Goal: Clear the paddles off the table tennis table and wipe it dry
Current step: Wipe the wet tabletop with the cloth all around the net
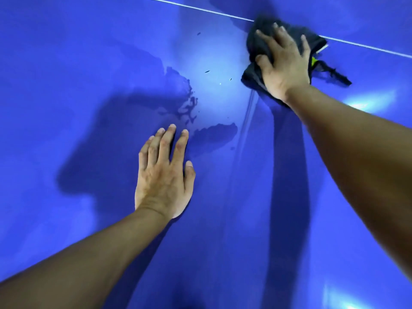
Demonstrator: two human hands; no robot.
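Left hand (163,177) flat on table (66,63), right hand (284,63) pressing dark cloth (253,46).

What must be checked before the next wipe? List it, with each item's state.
1. Cloth under control: ok. The right hand presses flat on the dark cloth, by the white line.
2. Surface of the table dry: not ok. A puddle lies between the hands.
3. Wiping path free of the left hand: likely not ok. It rests flat on the table, fingertips near the puddle's edge.
4. Paddles gone: none in view; the rest of the table, cannot tell.
5. Cloth dry enough to soak up more: cannot tell.
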